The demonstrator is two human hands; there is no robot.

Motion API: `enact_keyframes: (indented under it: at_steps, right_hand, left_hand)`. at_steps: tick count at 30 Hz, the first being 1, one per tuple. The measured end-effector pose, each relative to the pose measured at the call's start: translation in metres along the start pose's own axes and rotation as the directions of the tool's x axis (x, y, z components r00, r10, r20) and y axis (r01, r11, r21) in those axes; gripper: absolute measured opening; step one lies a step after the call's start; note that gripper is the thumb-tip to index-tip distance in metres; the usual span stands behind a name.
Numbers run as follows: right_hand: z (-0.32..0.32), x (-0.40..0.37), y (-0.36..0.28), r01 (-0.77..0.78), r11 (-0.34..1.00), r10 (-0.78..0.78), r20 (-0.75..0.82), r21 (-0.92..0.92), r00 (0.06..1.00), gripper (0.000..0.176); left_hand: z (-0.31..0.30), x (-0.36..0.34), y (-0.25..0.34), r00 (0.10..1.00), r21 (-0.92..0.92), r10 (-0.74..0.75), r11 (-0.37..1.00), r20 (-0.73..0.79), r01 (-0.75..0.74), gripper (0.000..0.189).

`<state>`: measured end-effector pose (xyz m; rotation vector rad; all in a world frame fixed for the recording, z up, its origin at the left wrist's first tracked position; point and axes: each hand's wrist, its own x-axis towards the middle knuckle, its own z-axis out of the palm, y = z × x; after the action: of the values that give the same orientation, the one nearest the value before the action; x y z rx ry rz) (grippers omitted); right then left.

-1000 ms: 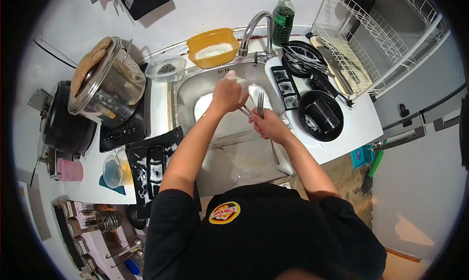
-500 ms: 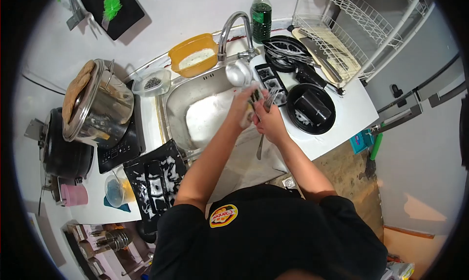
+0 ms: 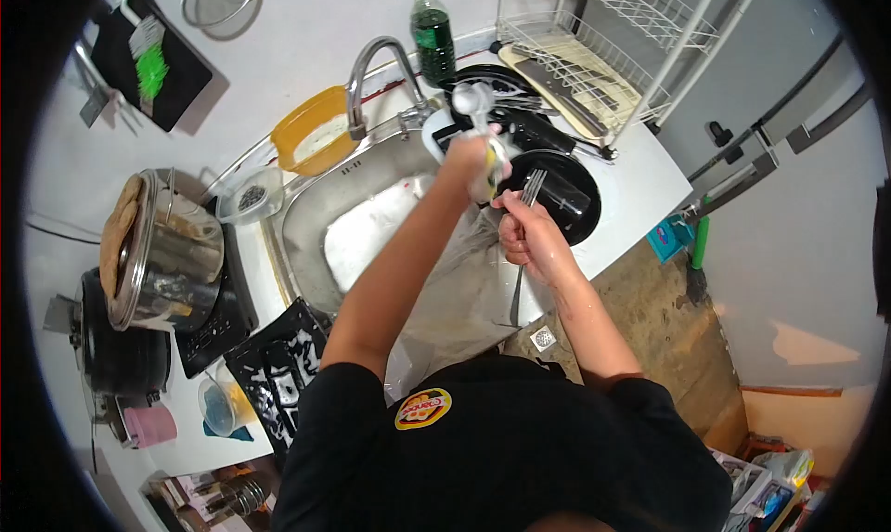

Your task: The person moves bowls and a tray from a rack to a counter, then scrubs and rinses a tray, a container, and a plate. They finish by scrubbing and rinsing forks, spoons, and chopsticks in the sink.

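Observation:
My left hand (image 3: 467, 157) reaches over the sink's right rim, closed on a yellow-green sponge (image 3: 493, 167) and a soapy spoon (image 3: 469, 97) whose bowl sticks up above the black dishes. Just below it, my right hand (image 3: 520, 233) grips metal forks (image 3: 531, 188) with the tines pointing up and the handles (image 3: 515, 300) hanging down. Both hands are wet and foamy. A black bowl with a black cup in it (image 3: 560, 195) sits right beside my right hand.
The steel sink (image 3: 306, 202) holds foam, with the faucet (image 3: 371, 63) behind it. A yellow tub (image 3: 311, 135), green soap bottle (image 3: 433, 31), wire dish rack (image 3: 594, 63), large steel pot (image 3: 162, 253) and a foamy black tray (image 3: 278, 365) stand around.
My left hand rose out of the sink basin and moved right, over the counter's black dishes, carrying the sponge and soapy spoon. My right hand kept the forks.

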<state>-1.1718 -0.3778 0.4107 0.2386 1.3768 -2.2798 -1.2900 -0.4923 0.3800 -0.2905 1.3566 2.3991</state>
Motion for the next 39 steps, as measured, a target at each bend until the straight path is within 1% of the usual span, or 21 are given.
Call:
enact_keyframes:
  at_steps: [3, 6, 8, 10, 11, 14, 15, 21, 24, 25, 26, 27, 28, 30, 31, 32, 33, 34, 35, 38, 39]
  right_hand:
    - [-0.027, -0.007, -0.003, 0.012, 0.998, -0.016, 0.063, 0.056, 0.998, 0.024]
    - [-0.043, -0.02, -0.015, 0.005, 0.995, -0.01, 0.053, 0.103, 0.999, 0.053]
    - [-0.051, -0.027, -0.021, 0.032, 0.99, -0.039, 0.045, 0.134, 0.998, 0.06]
    - [-0.066, -0.03, -0.025, 0.104, 0.987, -0.112, 0.06, 0.123, 0.992, 0.052]
    - [-0.069, -0.033, -0.028, 0.143, 0.985, -0.148, 0.046, 0.093, 0.988, 0.049]
    - [-0.074, -0.043, -0.041, 0.19, 0.98, -0.19, 0.01, -0.059, 0.982, 0.042]
    - [-0.072, -0.048, -0.048, 0.168, 0.977, -0.171, -0.015, -0.134, 0.985, 0.041]
    - [-0.095, -0.034, -0.053, 0.087, 0.887, -0.204, -0.217, -0.454, 0.955, 0.034]
    - [-0.094, -0.017, -0.062, 0.139, 0.855, -0.228, -0.12, -0.5, 0.966, 0.028]
    - [-0.087, -0.01, -0.068, 0.149, 0.831, -0.228, -0.084, -0.535, 0.97, 0.025]
    - [-0.08, 0.003, -0.068, 0.179, 0.735, -0.297, -0.073, -0.654, 0.952, 0.023]
    - [-0.072, 0.019, -0.064, 0.201, 0.621, -0.363, -0.05, -0.758, 0.931, 0.021]
    - [-0.06, 0.029, -0.058, 0.217, 0.49, -0.424, -0.014, -0.844, 0.905, 0.02]
    - [-0.023, 0.038, -0.042, 0.503, 0.226, -0.721, 0.204, -0.834, 0.662, 0.013]
    - [-0.007, 0.033, -0.044, 0.354, 0.207, -0.563, 0.185, -0.912, 0.805, 0.009]
    - [-0.002, 0.038, -0.03, 0.484, 0.085, -0.624, 0.332, -0.871, 0.707, 0.009]
    - [0.003, 0.039, -0.021, 0.524, 0.111, -0.587, 0.37, -0.844, 0.72, 0.009]
    - [0.009, 0.037, -0.014, 0.56, 0.14, -0.55, 0.406, -0.817, 0.73, 0.009]
    - [0.022, 0.029, -0.015, 0.571, 0.155, -0.55, 0.41, -0.806, 0.728, 0.008]
    - [0.041, 0.054, -0.005, 0.574, 0.089, -0.658, 0.385, -0.814, 0.648, 0.007]
    - [0.047, 0.062, -0.003, 0.463, -0.016, -0.584, 0.384, -0.886, 0.715, 0.009]
  left_hand:
    - [0.017, 0.022, 0.007, 0.999, -0.116, -0.052, 0.992, -0.007, 0.051, 0.019]
    - [0.043, 0.047, -0.001, 0.973, -0.455, -0.161, 0.888, -0.168, 0.068, 0.017]
    - [0.055, 0.06, -0.001, 0.972, -0.481, -0.176, 0.873, -0.156, 0.081, 0.016]
    - [0.068, 0.071, 0.0, 0.969, -0.464, -0.156, 0.885, -0.193, 0.05, 0.016]
    - [0.069, 0.074, 0.002, 0.988, -0.449, -0.13, 0.89, -0.09, 0.076, 0.016]
    - [0.076, 0.095, 0.015, 0.99, -0.346, -0.141, 0.93, -0.026, 0.124, 0.018]
    - [0.08, 0.101, 0.015, 0.986, -0.328, -0.11, 0.943, -0.127, 0.063, 0.019]
    - [0.067, 0.087, 0.021, 0.989, -0.111, -0.138, 0.985, -0.063, 0.13, 0.015]
    - [0.055, 0.043, 0.025, 0.987, 0.167, 0.035, 0.986, -0.156, -0.009, 0.018]
    - [0.048, 0.041, 0.015, 0.991, 0.155, 0.095, 0.985, -0.095, -0.079, 0.02]
    - [0.057, 0.013, 0.014, 0.989, 0.258, 0.075, 0.965, -0.128, -0.04, 0.023]
    - [0.058, -0.003, -0.006, 0.873, 0.486, 0.487, 0.769, -0.023, -0.416, 0.025]
    - [0.057, -0.011, -0.021, 0.605, 0.629, 0.777, 0.386, 0.172, -0.675, 0.028]
    - [0.044, -0.014, -0.029, 0.367, 0.724, 0.894, 0.074, 0.256, -0.685, 0.033]
    - [0.027, -0.005, -0.029, 0.422, 0.647, 0.906, 0.31, 0.019, -0.697, 0.032]
    - [0.025, -0.012, -0.015, 0.628, 0.185, 0.732, 0.678, -0.264, -0.712, 0.032]
    - [0.009, -0.01, 0.0, 0.744, -0.107, 0.586, 0.758, -0.321, -0.643, 0.031]
    - [-0.011, -0.005, 0.015, 0.849, -0.395, 0.424, 0.755, -0.316, -0.524, 0.031]
    - [-0.026, -0.006, 0.021, 0.884, -0.579, 0.38, 0.67, -0.271, -0.465, 0.033]
    - [-0.042, -0.029, 0.016, 0.955, -0.607, 0.268, 0.782, 0.126, -0.14, 0.036]
    - [-0.035, -0.036, 0.01, 0.98, -0.626, 0.19, 0.773, 0.067, -0.107, 0.036]
